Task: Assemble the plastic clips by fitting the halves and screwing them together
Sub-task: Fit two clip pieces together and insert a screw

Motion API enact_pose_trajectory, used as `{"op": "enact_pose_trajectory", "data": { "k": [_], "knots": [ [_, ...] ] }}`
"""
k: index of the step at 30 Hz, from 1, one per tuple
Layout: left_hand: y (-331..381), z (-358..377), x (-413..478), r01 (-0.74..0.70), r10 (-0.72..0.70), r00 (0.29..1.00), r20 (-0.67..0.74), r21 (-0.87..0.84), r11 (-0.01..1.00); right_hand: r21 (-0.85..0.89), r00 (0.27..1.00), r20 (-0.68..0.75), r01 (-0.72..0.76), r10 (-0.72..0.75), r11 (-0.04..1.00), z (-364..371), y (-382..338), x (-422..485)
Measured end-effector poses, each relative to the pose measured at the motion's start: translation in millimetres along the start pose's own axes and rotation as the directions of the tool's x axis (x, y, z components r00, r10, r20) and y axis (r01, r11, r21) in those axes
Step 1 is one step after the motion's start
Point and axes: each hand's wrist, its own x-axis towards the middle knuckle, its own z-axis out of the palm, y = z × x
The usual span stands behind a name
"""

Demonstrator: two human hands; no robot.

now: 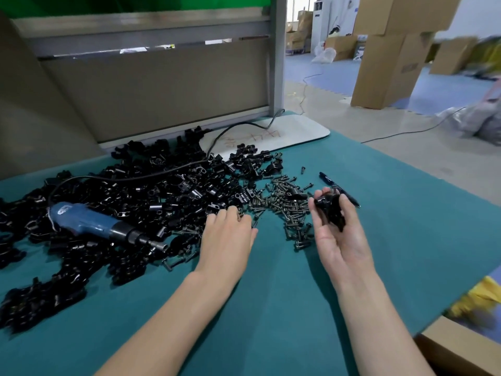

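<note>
Right hand cups black clip halves, seemingly unscrewed; left hand reaches bent-fingered into the screws, grasp unclear. The pile along the counter's left edge awaits assembly.

Both arms are bare and reach from the near edge toward the far side. The left forearm slants in from the near left, the right forearm from the near right. The left grip lies low and palm down, knuckles up, its fingers bent downward at the far end. Whether their tips pinch anything cannot be told. The right grip is raised, palm up, thumb and fingers curled round black clip parts. The grips are apart.
</note>
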Motion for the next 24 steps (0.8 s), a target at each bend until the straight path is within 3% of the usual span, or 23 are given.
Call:
{"op": "enact_pose_trajectory", "data": {
  "k": [3, 5, 8, 9, 13, 17, 24],
  "knots": [
    [-1.6, 1.6, 2.1, -0.001, -0.001, 1.0, -0.018, -0.076, 0.997, 0.013, 1.0, 0.015, -0.025, 0.025, 1.0, -1.2, 0.7, 0.6],
    [-3.5, 0.2, -2.3, -0.027, 0.015, 0.999, -0.05, -0.241, 0.97, 0.015, 0.999, 0.03, -0.033, 0.032, 0.999, -1.9, 1.1, 0.7],
    [-8.7, -11.5, -18.3, 0.014, -0.05, 0.998, -0.033, -0.684, 0.729, -0.002, 0.997, 0.063, -0.053, 0.053, 0.999, -0.8, 2.8, -1.6],
    [-10.2, -17.0, -25.6, 0.003, -0.056, 0.997, -0.044, -0.759, 0.651, -0.012, 0.995, 0.074, -0.062, 0.062, 0.998, -0.5, 3.9, -2.8],
    [-19.7, -35.2, -54.2, -0.063, -0.081, 0.989, -0.125, -0.841, 0.537, -0.137, 0.984, 0.113, -0.119, 0.135, 0.983, 1.7, 12.4, -8.8],
    [-33.1, -47.0, -72.2, -0.086, -0.117, 0.979, -0.168, -0.858, 0.506, -0.315, 0.962, 0.152, -0.171, 0.228, 0.934, 3.7, 27.3, -18.4],
    [-65.8, -41.9, -101.7, 0.025, -0.234, 0.969, -0.081, -0.909, 0.417, -0.54, 0.883, 0.204, -0.258, 0.422, 0.801, 10.5, 81.5, -53.1]
  ]
}}
